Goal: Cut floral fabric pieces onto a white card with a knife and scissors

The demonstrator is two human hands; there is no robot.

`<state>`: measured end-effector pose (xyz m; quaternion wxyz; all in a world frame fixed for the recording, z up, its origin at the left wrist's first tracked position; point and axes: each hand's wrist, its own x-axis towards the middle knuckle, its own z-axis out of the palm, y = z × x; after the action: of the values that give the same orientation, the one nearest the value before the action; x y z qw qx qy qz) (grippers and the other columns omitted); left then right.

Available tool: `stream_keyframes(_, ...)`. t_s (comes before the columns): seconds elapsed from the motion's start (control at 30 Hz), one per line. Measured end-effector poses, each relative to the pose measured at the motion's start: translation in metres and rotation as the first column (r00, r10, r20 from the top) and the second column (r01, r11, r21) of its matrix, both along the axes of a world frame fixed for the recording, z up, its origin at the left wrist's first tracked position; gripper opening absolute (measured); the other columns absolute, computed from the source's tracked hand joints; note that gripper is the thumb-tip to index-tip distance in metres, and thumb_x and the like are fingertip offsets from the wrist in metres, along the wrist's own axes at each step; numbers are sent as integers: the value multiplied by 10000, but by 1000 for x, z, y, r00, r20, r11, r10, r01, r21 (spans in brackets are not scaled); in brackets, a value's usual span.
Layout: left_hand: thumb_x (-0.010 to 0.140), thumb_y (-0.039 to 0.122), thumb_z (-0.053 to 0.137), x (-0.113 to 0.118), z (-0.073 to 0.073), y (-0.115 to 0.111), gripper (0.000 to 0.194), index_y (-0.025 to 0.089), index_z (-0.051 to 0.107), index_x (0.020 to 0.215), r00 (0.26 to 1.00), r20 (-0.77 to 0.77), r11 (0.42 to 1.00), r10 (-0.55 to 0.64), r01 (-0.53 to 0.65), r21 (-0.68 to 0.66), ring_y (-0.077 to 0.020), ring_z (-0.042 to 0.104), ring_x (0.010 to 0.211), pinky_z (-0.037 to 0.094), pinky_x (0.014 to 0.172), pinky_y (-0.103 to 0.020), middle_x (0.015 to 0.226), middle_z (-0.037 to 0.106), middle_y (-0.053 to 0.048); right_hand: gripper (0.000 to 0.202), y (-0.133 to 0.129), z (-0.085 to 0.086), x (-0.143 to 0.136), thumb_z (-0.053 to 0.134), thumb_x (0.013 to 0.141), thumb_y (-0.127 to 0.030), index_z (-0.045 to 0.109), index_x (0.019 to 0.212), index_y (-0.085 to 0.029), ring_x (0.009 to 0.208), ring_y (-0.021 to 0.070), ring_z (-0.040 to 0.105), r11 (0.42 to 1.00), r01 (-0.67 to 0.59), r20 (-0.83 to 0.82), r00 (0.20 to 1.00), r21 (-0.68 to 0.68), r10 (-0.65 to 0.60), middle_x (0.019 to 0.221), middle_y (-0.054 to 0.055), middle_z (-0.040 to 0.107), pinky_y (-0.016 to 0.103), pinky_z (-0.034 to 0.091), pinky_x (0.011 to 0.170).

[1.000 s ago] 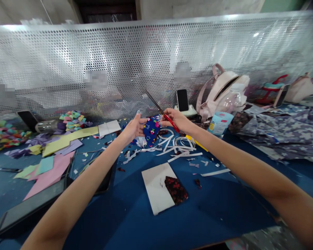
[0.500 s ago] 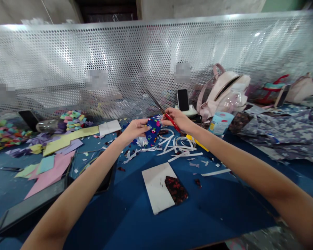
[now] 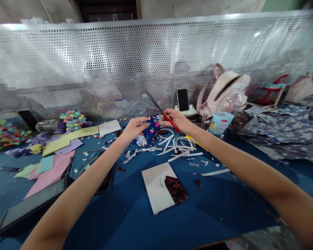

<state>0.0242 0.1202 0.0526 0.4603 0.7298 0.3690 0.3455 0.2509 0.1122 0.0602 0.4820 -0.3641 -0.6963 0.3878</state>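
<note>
At the middle of the table, my left hand (image 3: 135, 127) pinches a blue fabric piece (image 3: 151, 130) with bright coloured figures between thumb and fingers. My right hand (image 3: 176, 119) is wrapped round red-handled scissors (image 3: 171, 123), whose closed blades point up and to the left. Its fingertips also reach the fabric's right edge. Beneath both hands lie white strips (image 3: 184, 143) and small scraps. Closer to me rests a white card (image 3: 156, 185) with a dark red-patterned piece (image 3: 176, 190) over its right part.
Coloured paper sheets (image 3: 56, 165) and a dark tablet-like slab (image 3: 31, 205) are on the left. A phone (image 3: 183, 99) stands at the back before a perforated metal panel (image 3: 135, 62). To the right are a blue-labelled bottle (image 3: 221, 122), a pale backpack (image 3: 224, 86) and star-patterned fabric (image 3: 284, 132).
Both hands have shifted very slightly left with the fabric and scissors. The fabric has turned a little in the fingers. Everything on the table stays put.
</note>
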Motion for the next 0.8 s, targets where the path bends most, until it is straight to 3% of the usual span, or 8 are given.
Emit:
stream_keyframes(0.33,970,353,599,0,1,-2,320,155,583,1221,998,-61,1000,-15,16,11,-196,654,944,577,800,-382,1153,631,-81,445,-1,3,0,806,672,-508,515,808,-201,709,166,642,996,18,73,997,90,-25,800,30,691,303,540,684)
stream_keyframes(0.53,967,365,601,4,-2,-5,319,149,594,1201,995,-96,999,-15,20,47,-207,651,969,571,822,-397,1160,631,-81,481,-8,10,2,596,797,-675,476,895,-220,807,198,625,969,37,264,959,246,-103,913,47,679,332,504,729)
stream_keyframes(0.67,967,377,598,1,-1,-2,325,149,596,1198,998,-66,993,8,0,121,-215,648,987,566,838,-406,1170,629,-81,524,-16,26,19,622,776,-677,480,969,-211,885,252,580,920,76,475,839,385,-268,1004,77,631,359,421,771)
stream_keyframes(0.8,963,375,604,-3,1,1,319,144,605,1184,999,-44,982,4,4,190,-220,648,987,566,839,-406,1162,633,-76,509,-18,41,40,660,743,-676,532,906,-211,771,256,557,898,80,659,652,433,-375,859,67,629,326,336,692)
